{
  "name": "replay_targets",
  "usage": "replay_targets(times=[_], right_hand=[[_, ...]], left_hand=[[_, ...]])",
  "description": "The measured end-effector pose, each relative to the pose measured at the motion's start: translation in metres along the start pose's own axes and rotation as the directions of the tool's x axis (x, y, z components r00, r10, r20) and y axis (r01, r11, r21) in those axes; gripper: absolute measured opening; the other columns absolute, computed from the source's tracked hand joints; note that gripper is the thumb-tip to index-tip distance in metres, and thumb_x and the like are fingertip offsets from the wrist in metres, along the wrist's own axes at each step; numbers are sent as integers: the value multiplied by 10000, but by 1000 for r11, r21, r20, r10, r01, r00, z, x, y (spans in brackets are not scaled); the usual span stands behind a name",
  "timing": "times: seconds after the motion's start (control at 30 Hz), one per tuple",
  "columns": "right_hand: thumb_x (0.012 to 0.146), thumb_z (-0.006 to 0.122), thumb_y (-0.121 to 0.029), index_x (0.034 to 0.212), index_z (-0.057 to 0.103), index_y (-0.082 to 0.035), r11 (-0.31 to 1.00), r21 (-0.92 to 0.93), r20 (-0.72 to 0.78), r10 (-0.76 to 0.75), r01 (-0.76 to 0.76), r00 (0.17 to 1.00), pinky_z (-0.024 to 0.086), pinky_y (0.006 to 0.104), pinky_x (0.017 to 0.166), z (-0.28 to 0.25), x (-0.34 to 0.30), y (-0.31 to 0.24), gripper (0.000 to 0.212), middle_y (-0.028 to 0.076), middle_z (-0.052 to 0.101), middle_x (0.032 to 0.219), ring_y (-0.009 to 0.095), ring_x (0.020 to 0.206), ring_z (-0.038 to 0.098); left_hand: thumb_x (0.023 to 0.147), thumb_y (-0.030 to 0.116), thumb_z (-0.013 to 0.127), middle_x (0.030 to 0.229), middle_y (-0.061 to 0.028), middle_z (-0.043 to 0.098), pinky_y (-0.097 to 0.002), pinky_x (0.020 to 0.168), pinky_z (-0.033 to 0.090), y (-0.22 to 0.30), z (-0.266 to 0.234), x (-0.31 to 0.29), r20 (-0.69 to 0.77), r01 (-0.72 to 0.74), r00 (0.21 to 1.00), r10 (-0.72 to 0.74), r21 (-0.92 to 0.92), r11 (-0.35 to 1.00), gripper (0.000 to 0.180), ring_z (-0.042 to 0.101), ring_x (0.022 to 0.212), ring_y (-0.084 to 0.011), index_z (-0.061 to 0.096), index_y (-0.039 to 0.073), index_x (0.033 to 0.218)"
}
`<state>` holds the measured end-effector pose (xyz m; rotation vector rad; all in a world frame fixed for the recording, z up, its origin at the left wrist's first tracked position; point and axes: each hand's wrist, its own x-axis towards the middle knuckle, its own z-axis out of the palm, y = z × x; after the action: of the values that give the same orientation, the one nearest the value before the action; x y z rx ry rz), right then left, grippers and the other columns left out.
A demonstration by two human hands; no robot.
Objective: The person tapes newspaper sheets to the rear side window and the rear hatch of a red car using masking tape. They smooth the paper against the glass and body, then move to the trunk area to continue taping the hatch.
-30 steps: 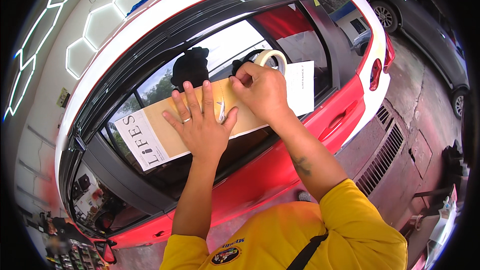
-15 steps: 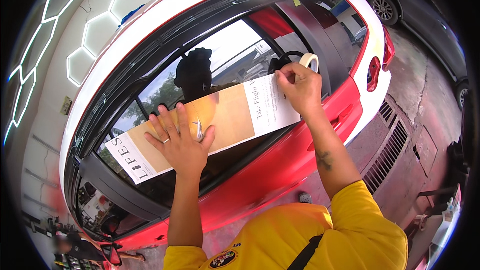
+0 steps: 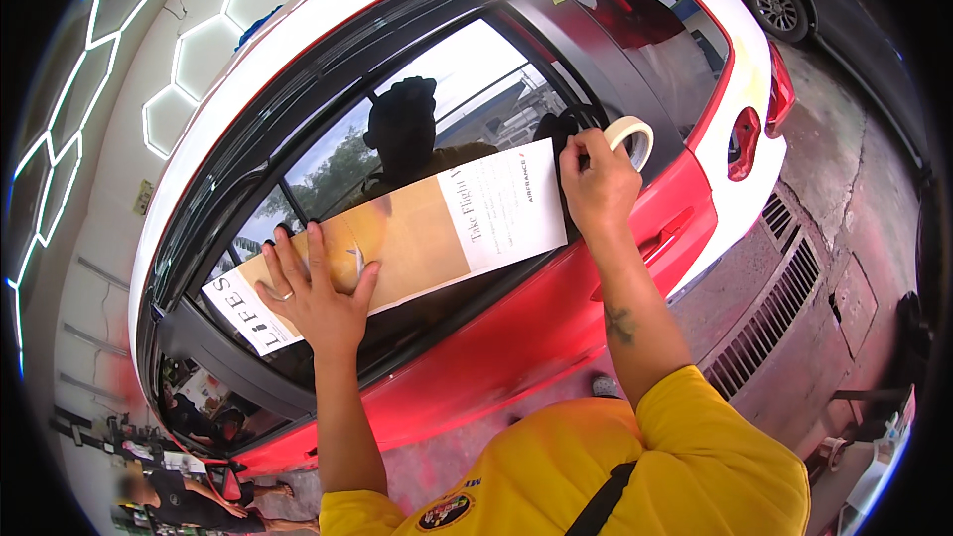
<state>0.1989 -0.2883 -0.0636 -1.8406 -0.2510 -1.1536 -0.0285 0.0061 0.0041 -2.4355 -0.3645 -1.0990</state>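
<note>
A long printed paper sheet (image 3: 427,238) with a tan and yellow picture lies along the dark side window (image 3: 476,104) of a red and white car. My left hand (image 3: 323,298) rests spread on its left part, a ring on one finger. Just beyond the sheet's right edge, my right hand (image 3: 601,184) has its fingers bent and closed. A roll of cream masking tape (image 3: 644,146) sits against that hand's knuckles, partly hidden by it. Whether a strip of tape is pinched between the fingertips I cannot make out.
Below the window runs the red door (image 3: 496,337) with its handle (image 3: 670,235). A floor drain grate (image 3: 764,318) lies at the right. Another dark car (image 3: 844,0) stands at the far right. A person in dark clothes (image 3: 194,496) is at the lower left, near cluttered shelving.
The sheet has shifted left along the window, with my left hand on it. My right hand has gone from overlapping the sheet's right end to just past its edge, tape roll alongside.
</note>
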Motion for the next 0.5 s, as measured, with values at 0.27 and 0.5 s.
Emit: replay_targets(times=[0.27, 0.5], right_hand=[[829, 918, -489, 1099, 742, -80, 998, -57, 392, -8, 32, 920, 540, 505, 799, -60, -77, 2, 521, 179, 688, 1093, 398, 1019, 656], [944, 829, -479, 1143, 752, -75, 967, 22, 420, 221, -253, 880, 551, 503, 771, -49, -65, -38, 457, 209, 706, 1055, 394, 938, 692]], left_hand=[[940, 674, 735, 1819, -201, 204, -809, 1195, 104, 26, 11, -22, 3, 180, 984, -180, -39, 983, 970, 140, 1671, -465, 399, 201, 1718], [1029, 649, 636, 1830, -219, 138, -816, 1209, 57, 48, 33, -49, -17, 310, 950, -311, -71, 948, 914, 54, 1684, -481, 319, 183, 1748]])
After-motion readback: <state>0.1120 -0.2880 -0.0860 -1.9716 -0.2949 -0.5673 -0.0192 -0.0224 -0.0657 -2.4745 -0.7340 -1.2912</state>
